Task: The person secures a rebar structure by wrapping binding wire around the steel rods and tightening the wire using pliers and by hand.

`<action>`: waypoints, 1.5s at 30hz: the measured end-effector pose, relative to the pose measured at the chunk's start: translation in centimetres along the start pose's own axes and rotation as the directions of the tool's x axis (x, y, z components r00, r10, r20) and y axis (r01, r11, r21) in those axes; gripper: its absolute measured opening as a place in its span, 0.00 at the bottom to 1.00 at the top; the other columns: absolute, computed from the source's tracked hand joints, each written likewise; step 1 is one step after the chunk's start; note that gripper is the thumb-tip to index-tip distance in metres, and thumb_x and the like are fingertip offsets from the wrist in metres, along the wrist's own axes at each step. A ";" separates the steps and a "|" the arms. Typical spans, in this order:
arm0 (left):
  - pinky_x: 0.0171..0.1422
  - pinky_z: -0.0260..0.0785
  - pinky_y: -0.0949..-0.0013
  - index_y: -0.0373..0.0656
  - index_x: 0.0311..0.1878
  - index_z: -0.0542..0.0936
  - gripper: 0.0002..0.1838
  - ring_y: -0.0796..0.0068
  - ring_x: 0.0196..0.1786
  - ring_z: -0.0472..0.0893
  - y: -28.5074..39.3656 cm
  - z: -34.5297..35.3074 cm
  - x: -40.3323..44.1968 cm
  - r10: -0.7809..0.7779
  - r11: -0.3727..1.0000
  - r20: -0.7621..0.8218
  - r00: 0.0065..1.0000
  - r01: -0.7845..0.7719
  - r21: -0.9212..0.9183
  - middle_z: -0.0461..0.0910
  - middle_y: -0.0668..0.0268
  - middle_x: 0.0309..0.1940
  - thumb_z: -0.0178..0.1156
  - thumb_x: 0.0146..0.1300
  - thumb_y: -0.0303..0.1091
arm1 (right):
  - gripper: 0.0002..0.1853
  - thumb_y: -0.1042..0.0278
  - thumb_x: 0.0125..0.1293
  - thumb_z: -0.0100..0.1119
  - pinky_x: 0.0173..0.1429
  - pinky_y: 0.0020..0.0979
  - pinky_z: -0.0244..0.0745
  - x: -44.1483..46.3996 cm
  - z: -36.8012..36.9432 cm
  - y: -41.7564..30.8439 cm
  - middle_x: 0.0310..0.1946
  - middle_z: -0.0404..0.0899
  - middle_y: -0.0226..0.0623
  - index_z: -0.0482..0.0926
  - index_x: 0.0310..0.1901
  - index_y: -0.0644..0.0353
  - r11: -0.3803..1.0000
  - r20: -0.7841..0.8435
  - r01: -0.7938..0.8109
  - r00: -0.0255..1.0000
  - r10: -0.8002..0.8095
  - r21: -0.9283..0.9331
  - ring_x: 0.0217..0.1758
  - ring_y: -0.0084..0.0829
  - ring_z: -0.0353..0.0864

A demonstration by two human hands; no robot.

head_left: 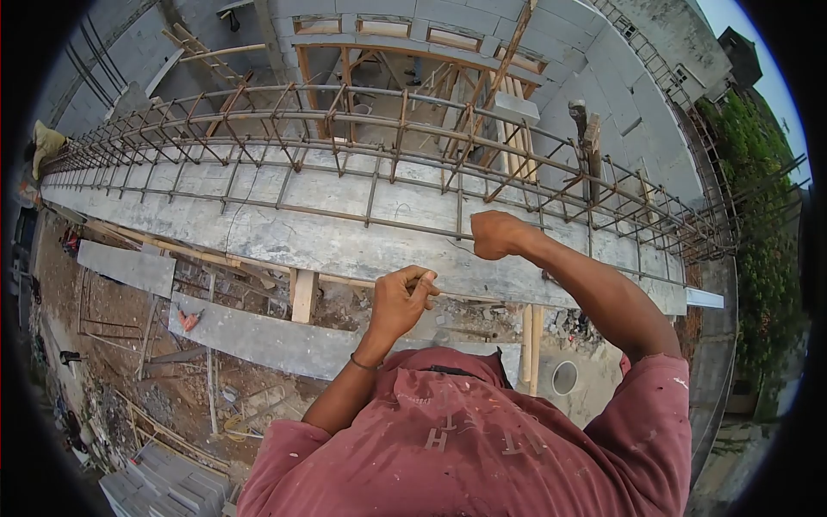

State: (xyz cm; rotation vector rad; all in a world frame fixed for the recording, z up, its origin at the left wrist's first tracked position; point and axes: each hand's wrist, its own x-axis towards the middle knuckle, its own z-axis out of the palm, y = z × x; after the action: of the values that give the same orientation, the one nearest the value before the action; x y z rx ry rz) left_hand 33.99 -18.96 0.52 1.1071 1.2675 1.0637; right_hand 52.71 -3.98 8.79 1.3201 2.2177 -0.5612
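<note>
My right hand (497,235) is closed in a fist at the lower near bar of a long rebar cage (370,221). Whatever the fist holds is hidden by the fingers. Lower and to the left, my left hand (401,300) has its fingers curled, with thumb and forefinger pinched together. Anything in that pinch is too small to make out. It hovers over the near edge of the pale formwork board (319,237), apart from the bars. The cage, made of long bars and square stirrups, runs along this board.
Below on the near side are a grey plank (250,329), timber props and rubble. A wooden post (592,159) rises through the cage at right. Beyond stands a block wall (637,129) with timber framing. Another person (47,148) is at the cage's far left end.
</note>
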 end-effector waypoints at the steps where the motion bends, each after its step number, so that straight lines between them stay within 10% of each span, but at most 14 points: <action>1: 0.29 0.75 0.73 0.31 0.46 0.86 0.14 0.79 0.25 0.84 -0.1 -0.1 0.0 -0.006 1.000 0.000 1.000 0.006 0.015 0.88 0.58 0.29 0.61 0.76 0.35 | 0.12 0.77 0.52 0.55 0.51 0.51 0.81 0.1 0.3 0.6 0.39 0.86 0.64 0.86 0.34 0.74 1.000 -0.013 -0.016 1.000 0.015 -0.011 0.47 0.59 0.87; 10: 0.29 0.75 0.74 0.31 0.48 0.85 0.14 0.80 0.26 0.83 -0.6 0.3 0.3 -0.010 0.999 0.042 0.999 0.009 0.032 0.88 0.59 0.30 0.60 0.77 0.35 | 0.08 0.74 0.55 0.60 0.47 0.50 0.82 -4.6 -2.9 0.1 0.37 0.87 0.56 0.88 0.32 0.65 0.981 -0.292 -0.051 0.956 -0.006 -0.186 0.44 0.56 0.88; 23: 0.29 0.76 0.74 0.32 0.50 0.86 0.13 0.80 0.27 0.84 3.2 -0.5 4.0 0.109 0.987 -0.015 0.994 -0.106 0.120 0.88 0.60 0.31 0.62 0.75 0.34 | 0.08 0.70 0.60 0.61 0.42 0.44 0.84 0.2 -1.7 -1.2 0.34 0.89 0.48 0.89 0.33 0.60 0.874 -0.166 0.130 0.959 -0.232 -0.468 0.39 0.48 0.90; 29: 0.37 0.79 0.66 0.35 0.52 0.86 0.14 0.64 0.31 0.87 3.4 -1.2 7.6 0.467 0.788 -0.162 0.869 -0.326 0.522 0.90 0.57 0.35 0.70 0.66 0.32 | 0.05 0.73 0.53 0.60 0.39 0.48 0.81 0.5 -0.6 3.3 0.29 0.86 0.50 0.86 0.27 0.60 0.863 -0.304 0.237 0.867 -0.396 -0.447 0.36 0.54 0.87; 31: 0.43 0.80 0.61 0.36 0.52 0.86 0.18 0.56 0.35 0.88 2.8 -1.0 9.8 0.689 0.504 -0.015 0.724 -0.465 0.728 0.90 0.55 0.37 0.74 0.60 0.31 | 0.07 0.75 0.49 0.60 0.40 0.49 0.79 0.8 0.9 5.1 0.28 0.85 0.46 0.86 0.29 0.57 0.914 -0.416 0.281 0.823 -0.386 -0.293 0.37 0.52 0.86; 35: 0.46 0.80 0.58 0.35 0.50 0.87 0.19 0.55 0.37 0.88 2.3 0.2 13.6 0.581 0.536 0.062 0.811 -0.439 0.721 0.90 0.54 0.37 0.77 0.56 0.31 | 0.12 0.77 0.47 0.60 0.41 0.50 0.77 0.8 4.0 6.3 0.29 0.85 0.42 0.88 0.33 0.53 0.939 -0.541 0.317 0.770 -0.338 -0.135 0.40 0.51 0.85; 37: 0.44 0.80 0.60 0.35 0.44 0.87 0.16 0.56 0.38 0.89 2.3 0.7 14.6 0.203 0.741 0.198 0.959 -0.283 0.609 0.90 0.54 0.34 0.78 0.54 0.31 | 0.16 0.80 0.48 0.61 0.42 0.47 0.78 0.9 5.2 6.4 0.34 0.86 0.37 0.90 0.38 0.51 0.939 -0.616 0.335 0.723 -0.312 -0.081 0.42 0.48 0.86; 45: 0.42 0.78 0.60 0.39 0.34 0.85 0.08 0.59 0.35 0.88 1.4 1.7 16.1 0.133 0.735 0.148 0.980 -0.198 0.649 0.88 0.56 0.29 0.75 0.55 0.29 | 0.14 0.78 0.48 0.59 0.43 0.50 0.79 0.9 6.6 5.9 0.32 0.86 0.43 0.89 0.35 0.53 0.958 -0.687 0.288 0.697 -0.204 0.007 0.41 0.51 0.86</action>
State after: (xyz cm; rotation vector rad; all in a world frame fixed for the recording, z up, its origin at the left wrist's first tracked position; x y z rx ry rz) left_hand 36.12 -2.90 -0.76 1.8192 1.5430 0.6688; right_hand 58.92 -4.54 2.48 1.4555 3.0476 -0.3141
